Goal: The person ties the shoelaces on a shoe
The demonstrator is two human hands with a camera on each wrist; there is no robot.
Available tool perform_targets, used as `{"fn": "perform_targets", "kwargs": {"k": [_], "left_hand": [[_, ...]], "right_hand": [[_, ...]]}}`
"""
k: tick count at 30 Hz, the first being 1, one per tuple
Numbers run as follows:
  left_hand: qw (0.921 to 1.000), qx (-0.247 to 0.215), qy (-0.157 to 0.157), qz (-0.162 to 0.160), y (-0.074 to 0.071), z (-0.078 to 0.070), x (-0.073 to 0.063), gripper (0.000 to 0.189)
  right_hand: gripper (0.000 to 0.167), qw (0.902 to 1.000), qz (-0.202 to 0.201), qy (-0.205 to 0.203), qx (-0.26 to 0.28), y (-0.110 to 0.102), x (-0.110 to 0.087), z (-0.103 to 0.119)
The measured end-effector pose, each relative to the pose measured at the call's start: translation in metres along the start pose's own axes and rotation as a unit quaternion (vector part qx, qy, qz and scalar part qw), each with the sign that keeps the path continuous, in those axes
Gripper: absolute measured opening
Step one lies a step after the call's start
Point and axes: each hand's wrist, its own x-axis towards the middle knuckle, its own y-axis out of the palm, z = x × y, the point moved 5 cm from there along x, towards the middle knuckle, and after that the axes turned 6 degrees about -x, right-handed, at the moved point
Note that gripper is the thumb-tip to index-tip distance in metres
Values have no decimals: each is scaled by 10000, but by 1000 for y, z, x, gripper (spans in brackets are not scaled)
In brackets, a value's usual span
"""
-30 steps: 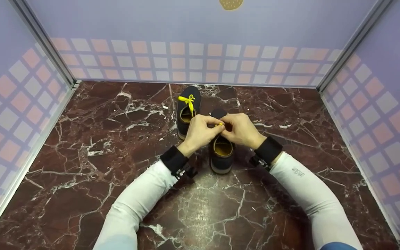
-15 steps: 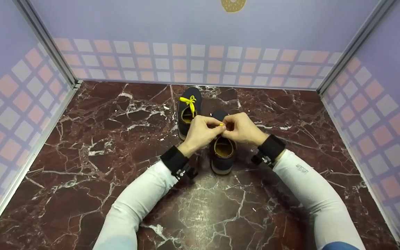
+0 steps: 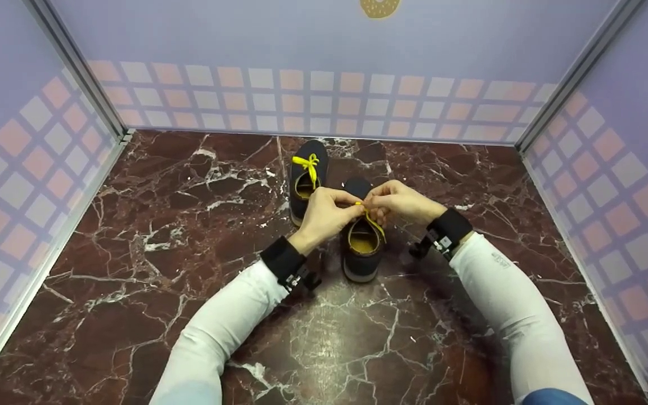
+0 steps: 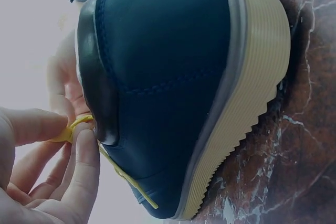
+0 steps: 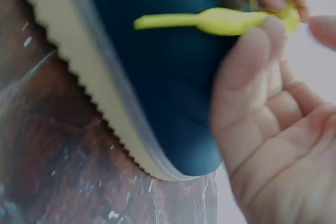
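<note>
A dark blue shoe (image 3: 361,269) with a pale ridged sole stands on the floor, its opening towards me. Over its tongue my left hand (image 3: 327,216) pinches the yellow shoelace (image 4: 65,134) between thumb and forefinger. My right hand (image 3: 400,203) is close beside it, fingertips on the yellow lace (image 5: 226,22), with thumb and fingers bent about it. One lace end hangs down along the shoe's side in the left wrist view. The knot area is mostly hidden behind the fingers.
The matching shoe (image 3: 307,152), its yellow lace tied in a bow (image 3: 308,163), stands just left and farther back. Lilac panels (image 3: 324,39) with pink and white squares enclose the marbled red-brown floor (image 3: 133,270) on three sides.
My right hand has shifted to the right, and a yellow lace strand now shows along the right rim of the shoe opening. My left hand has stayed in place, pinching the lace.
</note>
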Motion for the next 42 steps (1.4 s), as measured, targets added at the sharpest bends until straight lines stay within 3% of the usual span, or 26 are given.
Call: {"fn": "perform_targets", "kwargs": {"k": [7,12,20,27,34,37,42], "left_hand": [[9998,125,152,-35,-1,-3,0,8],[9997,122,215,24,0,-2,-1,10],[9990,250,359,66,-1,-2,-1,9],[9946,796,668,13,-1,-2,-1,8],[9946,859,577,-51,-3,-2,-2,9],[9944,917,525,-16,-4,-2,-2,9],[9929,1114,410,105,-8,-1,0,10]], "right_hand": [[15,9975,335,526,330,2,-2,-1],[18,9953,71,642,717,3,-3,-5],[17,9972,-526,305,439,-4,-4,0],[17,9973,-602,256,319,-9,-4,1],[12,9953,-958,133,-35,-13,-5,1],[10,9940,-1081,11,138,-12,-5,1],[20,9935,-1012,-223,477,-5,-5,0]]}}
